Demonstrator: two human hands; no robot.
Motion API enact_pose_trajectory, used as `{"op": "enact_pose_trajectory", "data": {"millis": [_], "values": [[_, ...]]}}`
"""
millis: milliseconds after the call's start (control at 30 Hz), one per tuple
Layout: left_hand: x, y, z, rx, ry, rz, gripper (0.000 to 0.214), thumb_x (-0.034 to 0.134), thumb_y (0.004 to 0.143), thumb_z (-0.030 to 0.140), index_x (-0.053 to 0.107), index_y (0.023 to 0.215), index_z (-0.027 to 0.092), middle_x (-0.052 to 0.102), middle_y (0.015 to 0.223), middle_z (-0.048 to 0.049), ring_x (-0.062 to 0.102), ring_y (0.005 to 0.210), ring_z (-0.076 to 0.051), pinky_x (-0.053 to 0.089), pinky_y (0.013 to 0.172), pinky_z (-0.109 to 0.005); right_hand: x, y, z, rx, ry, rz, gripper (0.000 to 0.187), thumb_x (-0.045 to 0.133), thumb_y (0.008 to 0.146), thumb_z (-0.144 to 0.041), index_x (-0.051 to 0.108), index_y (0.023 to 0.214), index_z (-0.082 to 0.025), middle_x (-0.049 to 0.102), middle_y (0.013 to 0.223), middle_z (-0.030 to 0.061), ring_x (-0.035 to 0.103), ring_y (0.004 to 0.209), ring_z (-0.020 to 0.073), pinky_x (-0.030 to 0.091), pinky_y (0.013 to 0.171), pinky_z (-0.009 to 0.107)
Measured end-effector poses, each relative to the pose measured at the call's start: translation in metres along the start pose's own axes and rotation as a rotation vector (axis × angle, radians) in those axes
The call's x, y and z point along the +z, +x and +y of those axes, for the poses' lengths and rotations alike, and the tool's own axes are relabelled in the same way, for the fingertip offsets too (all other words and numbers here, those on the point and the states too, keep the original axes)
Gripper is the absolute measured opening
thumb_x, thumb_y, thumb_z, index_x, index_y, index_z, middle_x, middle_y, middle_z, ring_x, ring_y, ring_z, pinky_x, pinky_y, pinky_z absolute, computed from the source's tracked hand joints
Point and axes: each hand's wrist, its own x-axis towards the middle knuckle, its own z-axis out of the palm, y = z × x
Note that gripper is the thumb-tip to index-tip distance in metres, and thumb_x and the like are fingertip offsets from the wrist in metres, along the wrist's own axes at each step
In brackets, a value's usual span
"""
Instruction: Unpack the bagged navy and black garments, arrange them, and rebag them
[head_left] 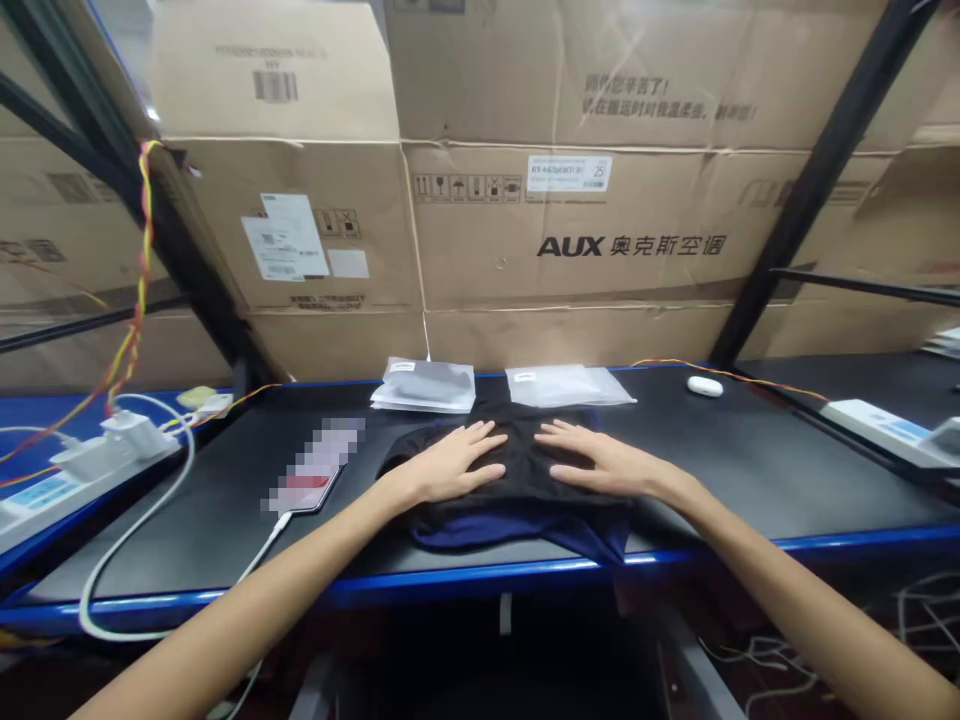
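A black garment (pixel 517 478) lies spread on the dark table (pixel 750 470), on top of a dark blue garment (pixel 517 530) that sticks out at the front edge. My left hand (pixel 450 462) lies flat on the black cloth with fingers stretched out. My right hand (pixel 600 460) rests flat on it too, fingers spread, pointing toward the left hand. Neither hand grips anything. Behind the cloth lie two clear plastic bags, one holding something dark (pixel 425 385) and one flat and pale (pixel 566 385).
A phone (pixel 311 470) on a white cable (pixel 135 520) lies left of the cloth. Power strips sit at the far left (pixel 90 465) and far right (pixel 889 430). A small white object (pixel 705 386) lies at the back right. Stacked cardboard boxes (pixel 562 230) and black rack posts stand behind.
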Motion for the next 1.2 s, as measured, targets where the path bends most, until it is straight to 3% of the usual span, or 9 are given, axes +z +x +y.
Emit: {"op": "enact_pose_trajectory", "data": {"millis": [100, 333, 500, 600, 667, 767, 900, 1067, 1200], "values": [[0.005, 0.001, -0.005, 0.015, 0.026, 0.01, 0.062, 0.037, 0.1, 0.057, 0.037, 0.152, 0.023, 0.021, 0.161, -0.0135, 0.017, 0.15, -0.029, 0.019, 0.121, -0.049, 0.006, 0.007, 0.012, 0.002, -0.086, -0.014, 0.068, 0.046, 0.094, -0.065, 0.04, 0.15, -0.028, 0.028, 0.161, 0.0061, 0.016, 0.15, 0.0305, 0.012, 0.122, 0.054], [0.01, 0.0, -0.008, 0.029, 0.058, 0.045, 0.061, 0.037, 0.1, 0.057, 0.038, 0.151, 0.025, 0.023, 0.161, -0.0117, 0.02, 0.15, -0.028, 0.02, 0.121, -0.047, 0.011, 0.009, 0.025, -0.036, -0.137, -0.014, 0.069, 0.046, 0.093, -0.066, 0.038, 0.151, -0.031, 0.028, 0.16, 0.0042, 0.018, 0.149, 0.0307, 0.012, 0.122, 0.054], [0.003, 0.002, -0.012, 0.087, 0.074, 0.146, 0.05, 0.043, 0.1, 0.048, 0.051, 0.142, 0.023, 0.042, 0.153, -0.0106, 0.038, 0.143, -0.026, 0.031, 0.118, -0.043, 0.01, 0.009, 0.022, -0.023, -0.151, -0.013, 0.068, 0.045, 0.093, -0.067, 0.038, 0.151, -0.031, 0.028, 0.16, 0.004, 0.018, 0.149, 0.0299, 0.013, 0.122, 0.053], [-0.009, 0.007, -0.03, 0.092, 0.15, 0.294, 0.04, 0.046, 0.095, 0.023, 0.06, 0.132, 0.02, 0.056, 0.142, -0.0102, 0.049, 0.134, -0.024, 0.037, 0.115, -0.041, 0.009, 0.008, 0.02, -0.005, -0.174, -0.031, 0.071, 0.042, 0.093, -0.069, 0.038, 0.152, -0.029, 0.027, 0.161, 0.0062, 0.018, 0.15, 0.0295, 0.013, 0.122, 0.052], [-0.018, 0.011, -0.049, -0.01, 0.269, 0.361, 0.052, 0.047, 0.083, 0.006, 0.06, 0.132, 0.017, 0.054, 0.143, -0.0126, 0.046, 0.136, -0.028, 0.035, 0.116, -0.046, 0.009, 0.008, 0.019, -0.004, -0.159, -0.023, 0.071, 0.043, 0.092, -0.069, 0.038, 0.151, -0.03, 0.028, 0.161, 0.005, 0.018, 0.15, 0.0291, 0.013, 0.122, 0.052], [-0.029, 0.016, -0.078, -0.191, 0.416, 0.348, 0.068, 0.049, 0.071, 0.0, 0.056, 0.136, 0.018, 0.047, 0.149, -0.0144, 0.041, 0.139, -0.034, 0.034, 0.114, -0.052, 0.01, 0.008, 0.019, -0.009, -0.134, -0.003, 0.07, 0.045, 0.092, -0.069, 0.04, 0.15, -0.031, 0.03, 0.16, 0.0042, 0.02, 0.149, 0.0295, 0.013, 0.122, 0.052], [-0.034, 0.02, -0.101, -0.275, 0.531, 0.37, 0.064, 0.046, 0.077, 0.001, 0.055, 0.138, 0.017, 0.048, 0.148, -0.0163, 0.043, 0.136, -0.035, 0.037, 0.109, -0.052, 0.01, 0.008, 0.02, -0.011, -0.146, 0.003, 0.07, 0.045, 0.092, -0.069, 0.041, 0.15, -0.029, 0.031, 0.159, 0.0058, 0.021, 0.149, 0.0298, 0.014, 0.122, 0.051], [-0.04, 0.02, -0.102, -0.295, 0.543, 0.476, 0.054, 0.04, 0.088, 0.009, 0.056, 0.138, 0.022, 0.058, 0.139, -0.0101, 0.051, 0.13, -0.03, 0.042, 0.103, -0.044, 0.011, 0.009, 0.022, -0.021, -0.152, 0.007, 0.069, 0.046, 0.092, -0.067, 0.041, 0.15, -0.03, 0.031, 0.159, 0.0055, 0.021, 0.149, 0.0296, 0.015, 0.122, 0.052], [-0.055, 0.014, -0.082, -0.295, 0.503, 0.615, 0.054, 0.042, 0.089, 0.012, 0.051, 0.141, 0.024, 0.063, 0.133, -0.0074, 0.058, 0.122, -0.027, 0.047, 0.097, -0.037, 0.012, 0.009, 0.024, -0.026, -0.163, 0.012, 0.068, 0.046, 0.093, -0.067, 0.042, 0.149, -0.029, 0.032, 0.159, 0.0061, 0.023, 0.148, 0.0295, 0.016, 0.122, 0.051]]}}
